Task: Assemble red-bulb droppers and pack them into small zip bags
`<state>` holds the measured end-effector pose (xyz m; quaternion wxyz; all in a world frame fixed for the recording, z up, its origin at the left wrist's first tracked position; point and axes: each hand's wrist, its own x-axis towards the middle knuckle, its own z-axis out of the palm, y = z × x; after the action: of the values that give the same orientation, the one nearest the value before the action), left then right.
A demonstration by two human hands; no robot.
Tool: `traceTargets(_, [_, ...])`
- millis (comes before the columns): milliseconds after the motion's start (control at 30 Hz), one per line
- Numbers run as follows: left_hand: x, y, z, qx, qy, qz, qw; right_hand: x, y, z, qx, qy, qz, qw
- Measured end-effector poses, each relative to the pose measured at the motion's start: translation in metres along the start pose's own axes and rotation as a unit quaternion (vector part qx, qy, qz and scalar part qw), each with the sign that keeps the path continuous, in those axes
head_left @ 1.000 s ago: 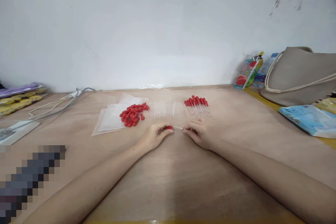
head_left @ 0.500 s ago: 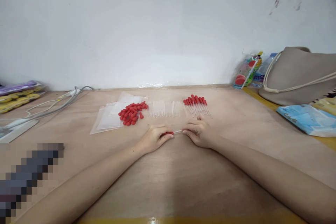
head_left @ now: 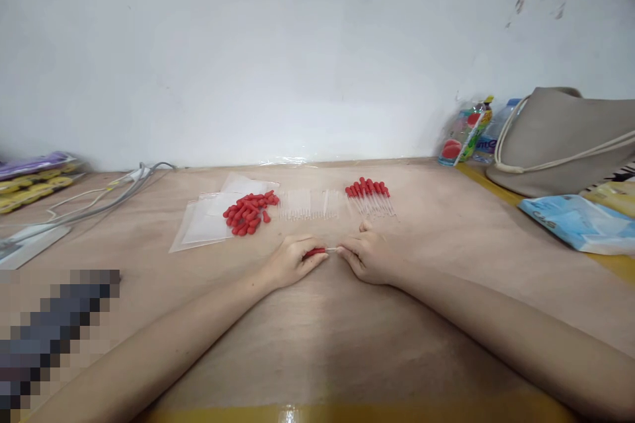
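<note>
My left hand (head_left: pixel 297 261) pinches a red rubber dropper bulb (head_left: pixel 315 252) between thumb and fingers. From the right, my right hand (head_left: pixel 364 256) is closed on a thin clear dropper tube (head_left: pixel 331 250), whose end meets the bulb's mouth. How deep the tube sits in the bulb I cannot tell. Behind my left hand lies a heap of loose red bulbs (head_left: pixel 247 214) on white sheets (head_left: pixel 198 228). A row of clear tubes (head_left: pixel 308 205) lies in the middle. Beyond my right hand, several droppers with red bulbs on clear tubes (head_left: pixel 370 197) lie side by side.
Grey and white cables (head_left: pixel 99 201) and a white power strip (head_left: pixel 40 238) lie at left, near yellow packaged items (head_left: pixel 34 185). At right stand bottles (head_left: pixel 464 135), a grey bag (head_left: pixel 560 139) and a blue packet (head_left: pixel 578 221). A white wall (head_left: pixel 297 53) rises behind the table.
My right hand has moved left toward my left hand, and less of the clear tube shows between them. My left hand keeps its grip on the bulb in nearly the same place.
</note>
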<state>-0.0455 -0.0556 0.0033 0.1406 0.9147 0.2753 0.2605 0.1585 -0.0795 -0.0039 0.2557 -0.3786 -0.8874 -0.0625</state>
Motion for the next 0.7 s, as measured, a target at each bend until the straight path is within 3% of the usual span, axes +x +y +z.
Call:
traceTargets(267, [0.000,-0.001,0.001,-0.004,0.000,0.009,1.000,0.004,-0.004,-0.002,0.040,-0.064,0.044,0.996])
traceTargets(500, [-0.001,0.001,-0.001,-0.023,0.043,-0.035,0.998,0.009,-0.003,-0.026,0.074,-0.099,0.066,0.990])
traceTargets(633, [0.000,0.000,-0.002,-0.014,0.074,-0.070,0.995,0.013,0.020,-0.042,0.181,-0.159,0.167,0.956])
traceTargets(700, [0.000,-0.001,-0.002,-0.005,0.069,-0.072,0.995,0.019,0.037,-0.046,0.239,-0.148,0.244,0.928])
